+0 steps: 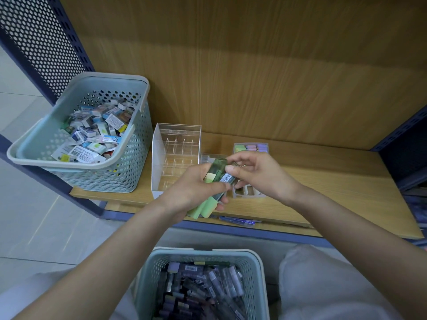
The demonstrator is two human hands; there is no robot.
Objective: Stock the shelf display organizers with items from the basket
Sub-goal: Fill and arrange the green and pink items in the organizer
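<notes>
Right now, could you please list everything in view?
shelf: one, wood-grain, ahead
shelf basket: one, pale blue-green, shelf's left end
small boxes: many, mixed colours, inside shelf basket
clear organizer: one, transparent, beside shelf basket
small tray: one, pale, right of clear organizer
blue packet: one, blue, shelf's front edge
lower basket: one, pale blue-green, below shelf, holding dark tubes
green items: several, green, over shelf's front
left hand: one, grips green items
right hand: one, pinches their top end

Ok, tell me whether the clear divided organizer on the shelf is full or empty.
Empty: the clear organizer shows bare dividers, nothing in its visible slots.
</notes>
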